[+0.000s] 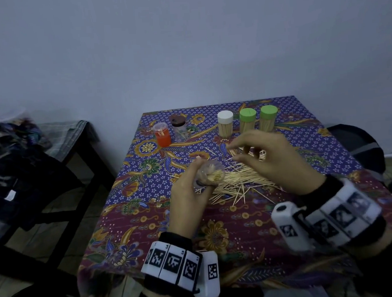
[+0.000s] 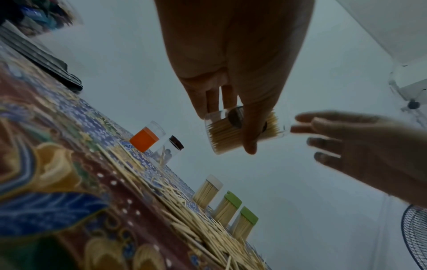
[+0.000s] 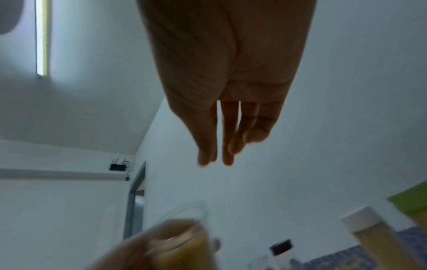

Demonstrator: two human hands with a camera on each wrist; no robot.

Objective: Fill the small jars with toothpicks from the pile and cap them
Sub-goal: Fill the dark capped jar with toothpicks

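Toothpick jar (image 1: 211, 173), clear, no cap, part full, tilted w/ mouth toward the camera, is held above the table (image 1: 132, 179) by left hand (image 1: 188, 194), fingers and thumb wrapped round it. Loose toothpick pile (image 1: 240, 180) lies just right of it on the cloth. Right hand (image 1: 271, 157) hovers over the pile, fingers loosely spread, holding nothing. At back: orange jar (image 1: 162, 134), dark-capped jar (image 1: 179, 127), then white-capped jar (image 1: 225, 123) and two green-capped jars (image 1: 247, 120), all upright.
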